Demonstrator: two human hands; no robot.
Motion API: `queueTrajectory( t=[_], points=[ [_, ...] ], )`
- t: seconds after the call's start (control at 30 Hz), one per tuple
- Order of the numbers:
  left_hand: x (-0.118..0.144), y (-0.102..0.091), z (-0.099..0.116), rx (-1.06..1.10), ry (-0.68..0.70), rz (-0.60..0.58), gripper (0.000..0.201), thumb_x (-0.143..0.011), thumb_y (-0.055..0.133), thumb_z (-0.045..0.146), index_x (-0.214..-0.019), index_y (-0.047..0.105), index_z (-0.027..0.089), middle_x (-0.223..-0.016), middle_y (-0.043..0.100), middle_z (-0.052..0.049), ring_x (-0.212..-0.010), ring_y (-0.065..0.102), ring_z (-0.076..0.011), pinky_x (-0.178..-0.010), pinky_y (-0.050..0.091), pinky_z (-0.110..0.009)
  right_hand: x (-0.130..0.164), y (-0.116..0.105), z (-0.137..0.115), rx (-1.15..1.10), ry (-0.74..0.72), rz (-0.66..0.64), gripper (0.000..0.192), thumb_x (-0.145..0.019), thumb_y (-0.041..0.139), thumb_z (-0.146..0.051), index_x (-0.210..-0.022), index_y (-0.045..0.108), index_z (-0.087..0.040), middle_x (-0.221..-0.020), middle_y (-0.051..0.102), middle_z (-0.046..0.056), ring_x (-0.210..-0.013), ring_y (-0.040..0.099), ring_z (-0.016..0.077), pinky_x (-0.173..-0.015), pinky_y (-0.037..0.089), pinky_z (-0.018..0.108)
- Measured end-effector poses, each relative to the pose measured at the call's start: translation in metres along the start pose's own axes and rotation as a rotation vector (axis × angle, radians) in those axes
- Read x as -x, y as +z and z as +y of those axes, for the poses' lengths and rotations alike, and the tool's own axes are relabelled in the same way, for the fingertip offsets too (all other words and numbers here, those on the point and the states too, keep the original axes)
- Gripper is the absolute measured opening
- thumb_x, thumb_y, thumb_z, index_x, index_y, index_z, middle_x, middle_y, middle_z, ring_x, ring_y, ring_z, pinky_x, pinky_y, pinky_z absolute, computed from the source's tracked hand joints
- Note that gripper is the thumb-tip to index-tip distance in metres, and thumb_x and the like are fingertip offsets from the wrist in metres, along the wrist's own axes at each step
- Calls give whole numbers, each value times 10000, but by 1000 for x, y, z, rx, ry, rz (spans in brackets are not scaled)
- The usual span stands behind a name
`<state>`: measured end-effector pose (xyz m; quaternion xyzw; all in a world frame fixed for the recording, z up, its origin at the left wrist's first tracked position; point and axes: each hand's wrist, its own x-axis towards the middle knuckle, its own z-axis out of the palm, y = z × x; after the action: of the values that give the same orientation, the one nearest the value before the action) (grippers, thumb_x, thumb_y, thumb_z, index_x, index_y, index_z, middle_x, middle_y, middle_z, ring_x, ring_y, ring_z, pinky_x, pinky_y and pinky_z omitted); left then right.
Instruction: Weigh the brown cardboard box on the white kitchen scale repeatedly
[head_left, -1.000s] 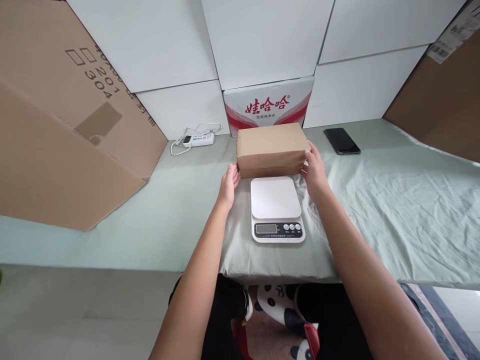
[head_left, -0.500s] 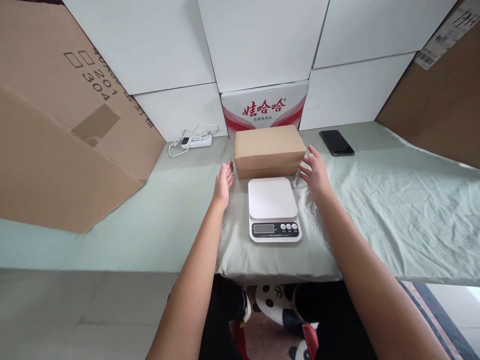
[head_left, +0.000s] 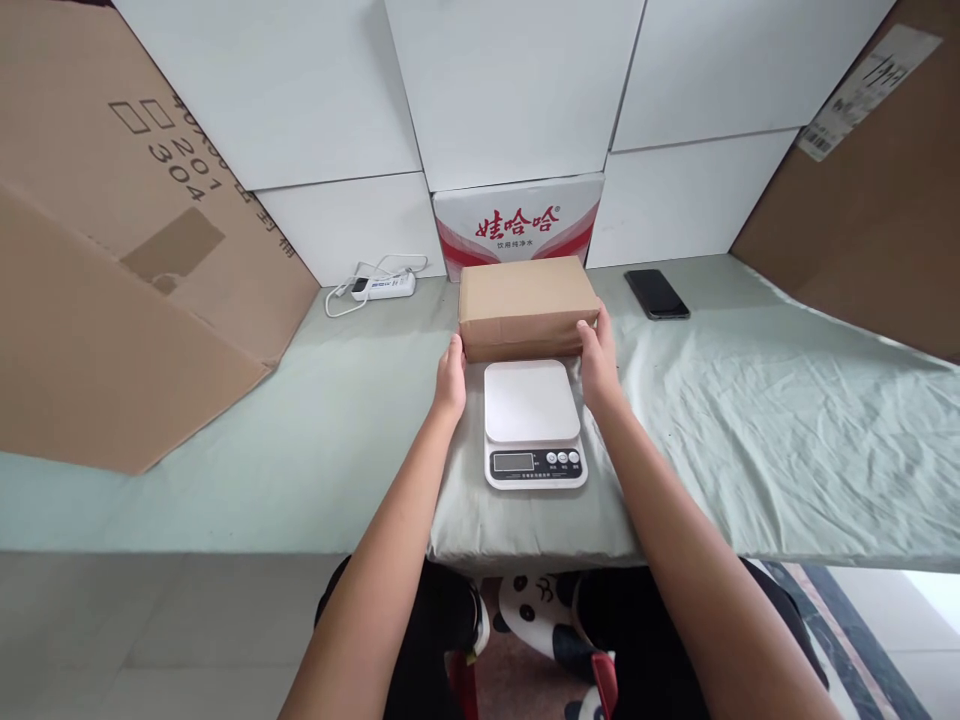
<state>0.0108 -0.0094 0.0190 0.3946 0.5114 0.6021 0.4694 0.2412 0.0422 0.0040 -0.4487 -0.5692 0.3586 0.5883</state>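
Note:
A closed brown cardboard box [head_left: 525, 300] rests on the cloth-covered table, just behind a white digital kitchen scale [head_left: 531, 405]. My left hand [head_left: 451, 378] presses against the box's left end, its fingers partly hidden along that side. At the right end my right hand [head_left: 598, 355] grips the box, thumb on the front face and fingers round the side. Nothing lies on the scale's platform, and its display looks blank.
Behind the box stands a red and white printed carton [head_left: 517, 228]. A black phone [head_left: 656, 294] lies to the right; a white device with a cable [head_left: 384, 286] is at the left. Large cardboard sheets [head_left: 172, 330] flank both sides of the green cloth [head_left: 337, 440].
Both hands have moved inward from beside the box and closed on its two ends. The view has shifted slightly; the box and scale stay in place on the table.

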Motion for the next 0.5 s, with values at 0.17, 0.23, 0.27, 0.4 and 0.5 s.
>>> queueTrajectory(
  t=[0.17, 0.23, 0.27, 0.4, 0.5],
  points=[
    [8, 2, 2, -13, 144, 27, 721, -1097, 415, 703, -1635, 599, 259, -1781, 531, -38, -1727, 384, -283, -1429, 303, -417, 6, 3, -34, -34, -5, 75, 659, -983, 548, -561, -1590, 450, -323, -1667, 564, 94, -1566, 532, 300, -1360, 395, 605],
    [16, 3, 3, -30, 219, 51, 735, -1076, 446, 741, -1622, 611, 277, -1770, 549, -39, -1717, 407, -282, -1419, 320, -415, 9, -2, -47, 13, -40, 95, 638, -987, 555, -586, -1567, 445, -343, -1555, 619, 113, -1499, 576, 321, -1296, 462, 620],
    [22, 4, 4, -37, 255, 61, 739, -1071, 453, 750, -1618, 613, 278, -1758, 565, -47, -1708, 424, -282, -1411, 335, -415, 12, -5, -53, 39, -53, 106, 634, -983, 562, -607, -1551, 446, -352, -1502, 633, 120, -1480, 584, 334, -1268, 484, 627],
    [54, 3, 8, -57, 357, 78, 740, -1069, 470, 746, -1614, 605, 264, -1707, 615, -92, -1652, 508, -292, -1356, 412, -413, 34, -15, -77, 76, -80, 129, 619, -948, 608, -647, -1468, 461, -346, -1405, 619, 138, -1456, 585, 374, -1203, 524, 637],
    [82, 1, 8, -53, 404, 100, 727, -1069, 483, 734, -1615, 600, 269, -1700, 615, -105, -1648, 509, -308, -1345, 419, -422, 63, -19, -91, 36, -79, 131, 591, -938, 616, -607, -1440, 441, -347, -1407, 601, 133, -1441, 591, 371, -1184, 543, 632]
  ],
)
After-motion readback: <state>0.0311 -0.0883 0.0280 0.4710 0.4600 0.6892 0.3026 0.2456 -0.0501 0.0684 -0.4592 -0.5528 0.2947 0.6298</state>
